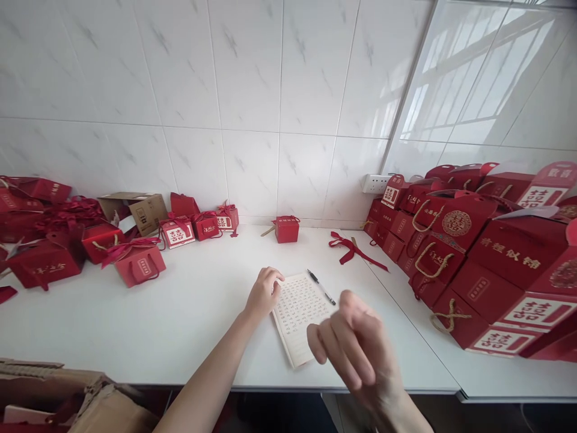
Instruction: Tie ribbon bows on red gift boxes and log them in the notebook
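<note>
On the white table lies a notebook with rows of handwriting on its page, its lower lines blank. My left hand is at its upper left edge, fingers curled in around the edge. A black-and-clear pen rests on the table just right of the page. My right hand is raised over the lower right part of the notebook, its fingers bent in and closed. Nothing shows in it, and it hides part of the page.
Red gift boxes are stacked high at the right. More red boxes and a cardboard box stand at the left. One small red box and a red ribbon lie ahead. A large open carton sits at the lower left.
</note>
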Motion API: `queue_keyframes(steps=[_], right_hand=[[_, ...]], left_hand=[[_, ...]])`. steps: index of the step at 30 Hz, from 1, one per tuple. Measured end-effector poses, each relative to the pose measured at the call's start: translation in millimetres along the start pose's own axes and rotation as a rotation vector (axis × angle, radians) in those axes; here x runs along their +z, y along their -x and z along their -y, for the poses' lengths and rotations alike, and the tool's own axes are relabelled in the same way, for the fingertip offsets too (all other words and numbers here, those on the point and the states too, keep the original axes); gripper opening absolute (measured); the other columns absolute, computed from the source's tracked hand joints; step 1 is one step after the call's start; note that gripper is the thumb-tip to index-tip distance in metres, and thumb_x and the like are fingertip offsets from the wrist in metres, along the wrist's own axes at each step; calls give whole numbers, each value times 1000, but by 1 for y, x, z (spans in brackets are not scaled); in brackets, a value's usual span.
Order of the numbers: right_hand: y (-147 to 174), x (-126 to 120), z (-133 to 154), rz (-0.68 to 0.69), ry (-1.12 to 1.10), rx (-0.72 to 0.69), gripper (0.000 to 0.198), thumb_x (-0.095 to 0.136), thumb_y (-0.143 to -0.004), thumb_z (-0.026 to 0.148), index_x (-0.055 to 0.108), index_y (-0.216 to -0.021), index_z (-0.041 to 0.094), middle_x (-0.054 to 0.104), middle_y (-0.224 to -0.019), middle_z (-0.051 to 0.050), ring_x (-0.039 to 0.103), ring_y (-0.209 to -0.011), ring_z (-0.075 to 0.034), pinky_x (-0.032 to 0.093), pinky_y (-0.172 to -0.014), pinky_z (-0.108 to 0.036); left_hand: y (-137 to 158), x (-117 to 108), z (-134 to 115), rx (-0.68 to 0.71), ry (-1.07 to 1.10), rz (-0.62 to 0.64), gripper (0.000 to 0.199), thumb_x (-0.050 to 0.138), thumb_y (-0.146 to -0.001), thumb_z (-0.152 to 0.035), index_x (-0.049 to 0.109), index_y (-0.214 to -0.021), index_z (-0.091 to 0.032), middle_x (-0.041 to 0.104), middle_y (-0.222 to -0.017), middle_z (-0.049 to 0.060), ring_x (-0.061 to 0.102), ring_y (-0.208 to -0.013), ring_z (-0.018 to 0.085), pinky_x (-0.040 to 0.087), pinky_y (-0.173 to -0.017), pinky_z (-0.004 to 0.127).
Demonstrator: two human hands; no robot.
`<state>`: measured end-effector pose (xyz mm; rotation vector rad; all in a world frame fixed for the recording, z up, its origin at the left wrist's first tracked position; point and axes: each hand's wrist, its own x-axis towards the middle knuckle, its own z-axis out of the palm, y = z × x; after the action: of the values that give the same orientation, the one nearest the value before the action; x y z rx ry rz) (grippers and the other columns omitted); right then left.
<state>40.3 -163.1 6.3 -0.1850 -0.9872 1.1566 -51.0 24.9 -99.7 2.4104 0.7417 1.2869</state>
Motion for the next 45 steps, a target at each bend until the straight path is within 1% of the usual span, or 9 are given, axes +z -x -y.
queue_keyframes(steps=[5,9,14,17,20,24,28,34,45], right_hand=[[-18,-36,-1,23,195,173,29,72,-83,37,49,-83,20,52,-53,8,51,-36,-10,43,-44,-20],[-47,-62,-6,-9,328,336,59,44,-90,64,36,-53,18,36,-32,4,42,-25,-12,33,-30,-17],[-100,-95,-21,-101,756,417,57,71,-66,67,43,-79,19,57,-57,2,53,-38,-13,40,-35,-19],[-133,-119,-37,-166,969,524,59,42,-79,77,36,-65,20,54,-53,-4,54,-40,-15,46,-40,-25],[-164,-141,-55,-217,1159,526,54,25,-93,59,40,-61,18,57,-60,-10,59,-52,-19,49,-46,-28],[-203,-160,-80,-337,1445,397,15,49,-87,28,50,-94,15,55,-107,-14,56,-98,-26,52,-73,-34],[-234,-170,-107,-512,1634,408,52,65,-73,25,40,-117,11,37,-126,-23,37,-120,-39,38,-95,-50],[-253,-188,-132,-678,1700,422,67,62,-76,38,28,-127,10,24,-132,-27,23,-126,-44,29,-98,-57],[-224,-210,-93,-576,1438,245,75,66,-67,47,33,-124,12,39,-126,-22,34,-125,-33,41,-98,-41]], left_hand=[[-7,3,2,-98,12,87,24,33,-77,-1,49,-79,-19,55,-88,3,50,-91,17,47,-79,34],[-13,8,8,-121,32,123,24,33,-76,-1,48,-79,-19,55,-90,4,49,-93,18,47,-81,36],[-13,11,11,-123,91,102,26,34,-75,0,50,-82,-19,54,-88,5,49,-92,18,46,-78,34],[-13,11,13,-231,154,34,26,35,-75,-1,51,-83,-19,54,-89,5,50,-91,18,46,-75,33],[-15,12,13,-276,203,21,26,36,-74,-1,51,-82,-19,55,-91,5,51,-91,19,45,-75,33],[-18,13,12,-266,228,38,24,36,-72,-1,50,-80,-19,55,-90,5,50,-91,19,45,-75,34],[-17,17,13,-241,229,28,19,36,-74,-4,47,-73,-20,54,-83,6,49,-86,20,44,-72,34],[-14,17,18,-103,229,82,24,35,-76,-5,52,-69,-21,57,-66,5,48,-74,20,43,-70,35],[-24,16,21,-458,560,-92,20,52,-80,-36,49,-69,-19,51,-65,0,47,-60,12,39,-60,27]])
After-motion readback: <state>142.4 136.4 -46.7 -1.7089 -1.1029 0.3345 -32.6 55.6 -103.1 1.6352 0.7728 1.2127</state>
